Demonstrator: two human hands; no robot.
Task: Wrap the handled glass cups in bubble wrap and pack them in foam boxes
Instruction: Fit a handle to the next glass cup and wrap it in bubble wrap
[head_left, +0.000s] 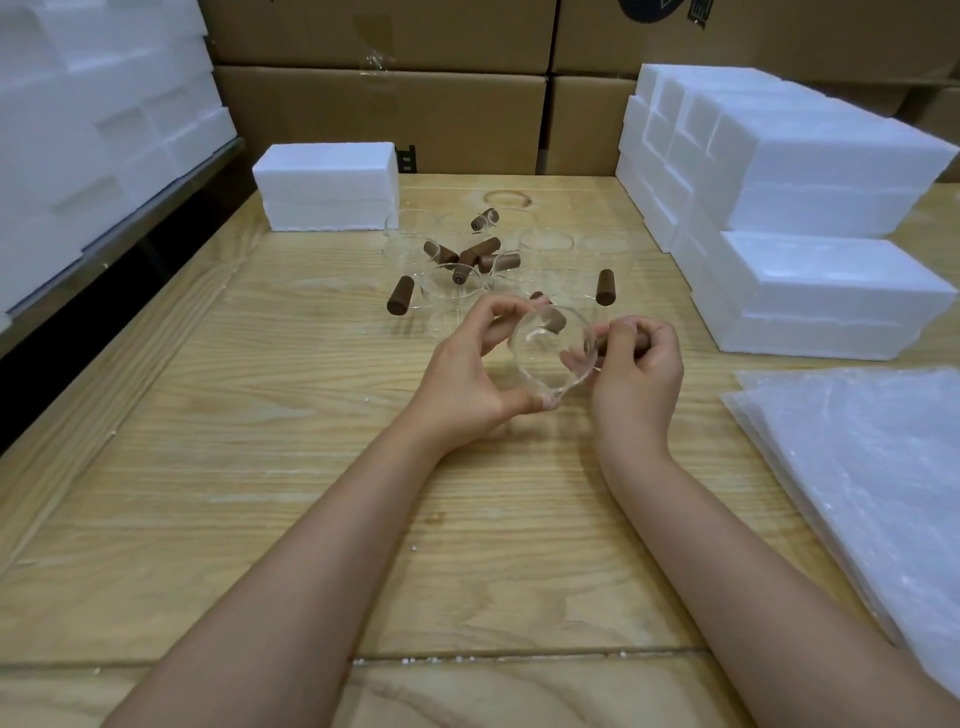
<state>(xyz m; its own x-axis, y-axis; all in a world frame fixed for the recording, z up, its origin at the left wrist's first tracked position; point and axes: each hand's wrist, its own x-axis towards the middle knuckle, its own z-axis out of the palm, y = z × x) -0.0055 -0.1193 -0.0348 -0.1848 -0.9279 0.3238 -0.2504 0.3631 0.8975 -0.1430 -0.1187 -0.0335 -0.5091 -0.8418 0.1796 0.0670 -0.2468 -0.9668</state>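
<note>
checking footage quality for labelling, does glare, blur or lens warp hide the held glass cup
Head view: the glass cup, held by the left hand and right hand, shows mainly by rim highlights; lighting soft, shadows on the table faint; wide-angle warp bows the frame edges; left foam boxes washed out.

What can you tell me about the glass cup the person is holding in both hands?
The glass cup is clear, round and empty, with a brown, wood-like handle sticking out sideways. It is tipped so its open mouth faces the camera. The left hand pinches its rim between thumb and fingers; the right hand curls round the handle. It is held over the wooden table, in front of the other cups, and is not yet wrapped.
</note>
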